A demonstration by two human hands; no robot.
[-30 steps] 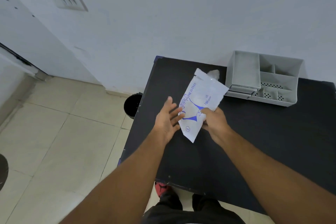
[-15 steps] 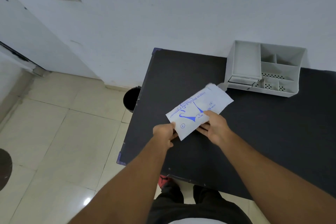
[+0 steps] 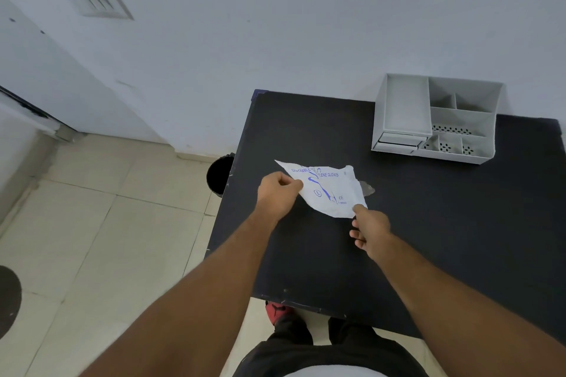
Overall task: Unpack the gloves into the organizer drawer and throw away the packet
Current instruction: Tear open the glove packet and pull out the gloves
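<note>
Packet (image 3: 324, 190) lies crosswise, mouth rightward; left hand (image 3: 277, 193) and right hand (image 3: 369, 228) pinch it.

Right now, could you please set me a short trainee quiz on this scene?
1. True or false: the left hand and the right hand both hold the packet.
2. What stands at the table's far edge? A) kettle B) grey organizer C) laptop
3. Fill in: the black bin stands on the ____, left of the table.
Key: 1 true; 2 B; 3 floor.
</note>
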